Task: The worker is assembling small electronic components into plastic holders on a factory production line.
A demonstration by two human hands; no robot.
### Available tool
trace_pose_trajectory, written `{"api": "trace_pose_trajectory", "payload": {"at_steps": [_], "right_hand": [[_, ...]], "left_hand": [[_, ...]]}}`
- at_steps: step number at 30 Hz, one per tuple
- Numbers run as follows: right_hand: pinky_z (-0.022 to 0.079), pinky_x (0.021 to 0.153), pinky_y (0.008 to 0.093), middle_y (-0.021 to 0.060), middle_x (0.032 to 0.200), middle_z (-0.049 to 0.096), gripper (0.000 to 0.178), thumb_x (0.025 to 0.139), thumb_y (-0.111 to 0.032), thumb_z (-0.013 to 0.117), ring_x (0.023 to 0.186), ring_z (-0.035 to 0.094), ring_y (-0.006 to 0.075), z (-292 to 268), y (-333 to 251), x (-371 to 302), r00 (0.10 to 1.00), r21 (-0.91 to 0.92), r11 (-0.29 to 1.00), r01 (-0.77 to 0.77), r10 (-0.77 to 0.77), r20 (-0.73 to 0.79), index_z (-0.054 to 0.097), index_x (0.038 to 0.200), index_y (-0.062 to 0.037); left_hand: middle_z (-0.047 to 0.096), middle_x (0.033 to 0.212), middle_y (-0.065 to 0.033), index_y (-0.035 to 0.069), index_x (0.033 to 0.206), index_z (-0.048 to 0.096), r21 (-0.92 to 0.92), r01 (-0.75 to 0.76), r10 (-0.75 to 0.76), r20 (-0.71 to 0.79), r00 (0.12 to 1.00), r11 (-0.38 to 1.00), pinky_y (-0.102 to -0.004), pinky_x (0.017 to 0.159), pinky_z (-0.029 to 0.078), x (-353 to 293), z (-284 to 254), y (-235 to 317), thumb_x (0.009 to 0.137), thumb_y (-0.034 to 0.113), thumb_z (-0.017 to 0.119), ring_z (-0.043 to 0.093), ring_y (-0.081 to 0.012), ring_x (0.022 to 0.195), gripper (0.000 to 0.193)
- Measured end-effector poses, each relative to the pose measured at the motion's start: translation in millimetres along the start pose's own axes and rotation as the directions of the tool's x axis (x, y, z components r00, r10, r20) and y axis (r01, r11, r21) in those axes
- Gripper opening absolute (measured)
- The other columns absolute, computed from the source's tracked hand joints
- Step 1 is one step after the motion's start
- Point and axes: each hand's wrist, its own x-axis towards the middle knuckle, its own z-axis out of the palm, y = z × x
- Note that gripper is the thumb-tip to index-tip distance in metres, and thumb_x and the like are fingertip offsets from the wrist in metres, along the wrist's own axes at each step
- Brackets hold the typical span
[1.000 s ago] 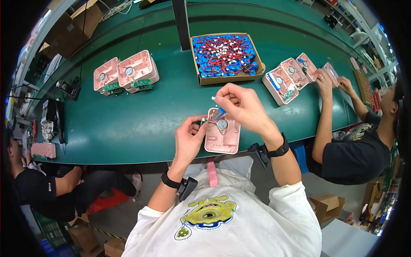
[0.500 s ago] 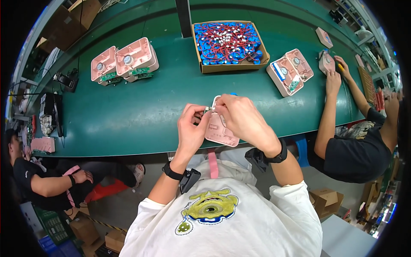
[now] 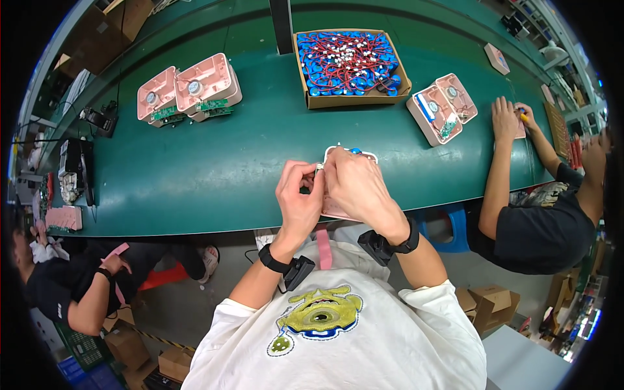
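Observation:
Near the front edge of the bench, my left hand (image 3: 300, 198) pinches a small circuit board (image 3: 319, 167) with a pale connector at its tip. Against it my right hand (image 3: 356, 185) is closed, its fingertips bent downward, hiding whatever they grip. Beneath both hands lies a pink plastic housing (image 3: 333, 208), mostly covered by my right hand. A bit of a blue battery (image 3: 355, 151) peeks out beyond my right knuckles, at the housing's far end.
Beyond my hands stands a cardboard box (image 3: 354, 101) of blue batteries with red leads. Open pink housings with green boards sit at the left (image 3: 207, 84) and right (image 3: 437, 117). A co-worker's hands (image 3: 506, 120) work at the right; another person (image 3: 78, 286) sits at the left.
My right hand has come lower over the housing, covering more of it, and my left has shifted slightly right. At the right, the co-worker's pink part is now mostly hidden behind the hands.

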Motion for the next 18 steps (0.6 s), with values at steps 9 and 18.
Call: {"api": "trace_pose_trajectory", "payload": {"at_steps": [9,18], "right_hand": [[0.051,0.068,0.0533,0.0264,0.075,0.067,0.014,0.097,-0.007,0.057,0.073,0.067,0.0465,7.5,3.4,-3.1,0.998,0.179,0.983,-0.031,0.04,-0.052,0.063,0.093,0.0045],[0.053,0.071,0.0525,0.0262,0.084,0.069,0.013,0.096,-0.009,0.06,0.076,0.069,0.0454,6.2,8.9,0.8,0.999,0.115,0.993,0.009,-0.006,-0.032,0.064,0.097,0.0034]], "left_hand": [[0.063,0.092,-0.0095,-0.005,0.099,0.067,0.123,-0.107,0.105,0.022,0.994,0.987,-0.0262,0.062,0.052,4.1,-2.5,14.9,0.088,-0.01,0.074,0.061,-0.014,0.072,0.014],[0.062,0.086,-0.007,-0.004,0.098,0.068,0.138,-0.161,0.145,0.121,0.982,0.977,-0.0269,0.058,0.049,13.8,-8.6,12.9,0.087,-0.008,0.076,0.059,-0.0118,0.067,0.015]]}}
